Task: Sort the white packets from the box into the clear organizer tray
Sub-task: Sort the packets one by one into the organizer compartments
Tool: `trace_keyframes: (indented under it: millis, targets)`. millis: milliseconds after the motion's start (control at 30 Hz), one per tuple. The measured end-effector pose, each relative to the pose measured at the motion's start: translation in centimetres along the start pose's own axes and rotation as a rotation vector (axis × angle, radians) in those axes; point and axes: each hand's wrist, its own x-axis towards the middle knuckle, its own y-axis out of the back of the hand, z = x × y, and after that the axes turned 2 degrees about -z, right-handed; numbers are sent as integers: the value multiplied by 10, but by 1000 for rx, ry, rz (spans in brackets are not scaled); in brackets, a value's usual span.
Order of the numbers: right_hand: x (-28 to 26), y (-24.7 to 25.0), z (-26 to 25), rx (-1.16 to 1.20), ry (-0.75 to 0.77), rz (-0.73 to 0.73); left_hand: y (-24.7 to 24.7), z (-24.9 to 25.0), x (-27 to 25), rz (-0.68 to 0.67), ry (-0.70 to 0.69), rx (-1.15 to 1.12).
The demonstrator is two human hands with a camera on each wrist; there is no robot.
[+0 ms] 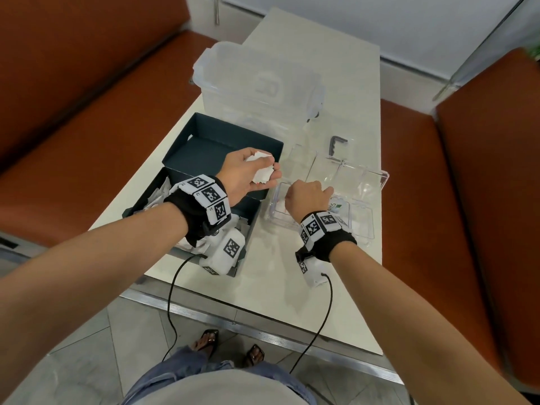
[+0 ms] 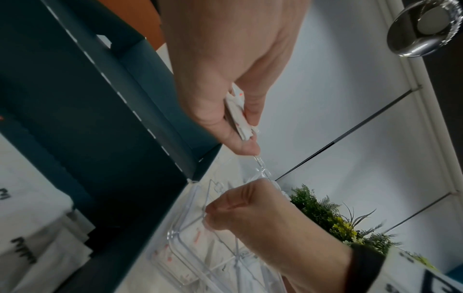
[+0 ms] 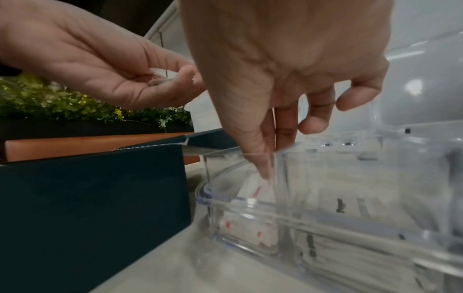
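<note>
Head view hides the right hand (image 1: 308, 197) fingers behind its knuckles; the right wrist view shows thumb and forefinger (image 3: 263, 158) reaching into the clear organizer tray's (image 1: 377, 178) near-left compartment, pinching a white packet (image 3: 258, 188), though blur makes that grip uncertain; the left hand (image 1: 248, 173) clasps a bunch of packets (image 1: 263, 171) over the dark box (image 1: 204, 133); print on them unreadable.

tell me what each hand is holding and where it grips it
The left hand pinches a small stack of white packets between thumb and fingers. The right hand reaches into the clear organizer tray; its hold cannot be told.
</note>
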Motion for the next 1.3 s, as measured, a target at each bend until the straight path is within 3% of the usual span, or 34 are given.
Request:
trace_keyframes:
  millis: [300,533,733,933,1167,1300]
  targets:
    - [2,0,1,-116,91,-193,-4,2,1,6,14,1]
    - [2,4,0,-44,82,-202,-11,5,0,-14,74,-43]
    - [-8,24,13,308,44,-55,-12,13,-7,-96,150,-176]
    - [-17,60,25,899,56,67,-17,11,-8,-137,105,21]
    - [-21,70,22,1167,5,64,-25,10,-6,-123,-25,84]
    - [-20,74,32,1249,-86,124,-29,13,-4,-121,6,7]
